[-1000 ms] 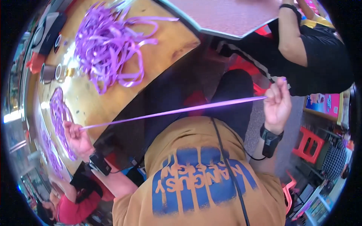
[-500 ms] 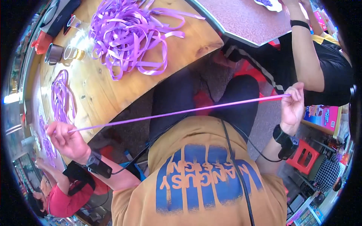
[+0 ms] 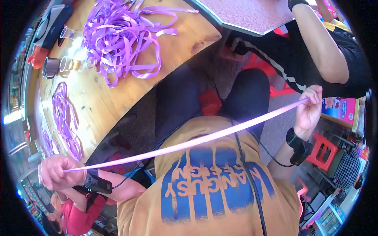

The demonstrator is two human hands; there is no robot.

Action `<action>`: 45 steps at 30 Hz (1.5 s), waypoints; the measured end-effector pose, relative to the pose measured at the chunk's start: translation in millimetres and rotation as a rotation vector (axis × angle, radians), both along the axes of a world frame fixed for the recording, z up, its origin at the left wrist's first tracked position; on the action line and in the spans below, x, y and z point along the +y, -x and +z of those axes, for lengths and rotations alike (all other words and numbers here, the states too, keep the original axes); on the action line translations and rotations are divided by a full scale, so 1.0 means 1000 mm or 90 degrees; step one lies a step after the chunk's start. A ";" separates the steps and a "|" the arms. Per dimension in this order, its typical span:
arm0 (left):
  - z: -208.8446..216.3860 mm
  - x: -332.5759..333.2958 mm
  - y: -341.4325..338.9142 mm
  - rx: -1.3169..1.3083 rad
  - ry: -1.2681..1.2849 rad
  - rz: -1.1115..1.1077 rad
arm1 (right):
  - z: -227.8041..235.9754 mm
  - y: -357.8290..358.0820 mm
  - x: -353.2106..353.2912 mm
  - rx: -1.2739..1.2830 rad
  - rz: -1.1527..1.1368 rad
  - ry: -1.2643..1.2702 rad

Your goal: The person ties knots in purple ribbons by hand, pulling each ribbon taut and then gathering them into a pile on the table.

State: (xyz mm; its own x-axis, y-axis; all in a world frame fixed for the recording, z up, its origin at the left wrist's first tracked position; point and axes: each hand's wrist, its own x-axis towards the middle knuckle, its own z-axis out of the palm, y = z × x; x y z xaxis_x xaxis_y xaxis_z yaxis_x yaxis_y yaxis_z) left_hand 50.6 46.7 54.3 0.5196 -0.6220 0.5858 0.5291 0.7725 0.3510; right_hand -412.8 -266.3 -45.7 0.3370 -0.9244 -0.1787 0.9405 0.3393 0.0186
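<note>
A long purple ribbon (image 3: 189, 143) stretches across in front of my chest, sagging slightly in the middle. Its left end is gripped in my left hand (image 3: 59, 172), whose fingers are curled closed, low beside the table. At the upper right, my right hand (image 3: 309, 108) pinches the other end between thumb and fingers. A big tangled heap of purple ribbon (image 3: 118, 43) lies on the wooden table (image 3: 106, 106). Nearer my left hand rests a smaller looped bundle of purple ribbon (image 3: 65, 118).
Cups, one of them dark (image 3: 50, 67), stand along the table's far left side. A co-worker in black (image 3: 291, 59) sits close to my right hand; another in red (image 3: 80, 214) is at lower left. A red stool (image 3: 325, 153) stands at right. A cable runs down my shirt.
My left hand has moved down and slightly left, drawing its ribbon end along. The ribbon has turned its flat face into view and sags more. My right hand has shifted slightly right.
</note>
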 end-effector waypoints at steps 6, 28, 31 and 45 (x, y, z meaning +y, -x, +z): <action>-0.014 -0.014 0.011 0.132 -0.209 0.138 | -0.012 0.010 -0.009 0.109 -0.120 -0.008; -0.028 -0.056 0.027 0.184 -0.207 0.002 | 0.063 -0.077 -0.003 0.209 0.079 0.269; -0.043 -0.022 0.010 0.297 -0.228 0.099 | 0.026 -0.044 -0.028 0.219 -0.010 0.114; -0.070 -0.039 0.015 0.277 -0.283 0.398 | -0.063 -0.033 -0.049 0.415 -0.252 -0.115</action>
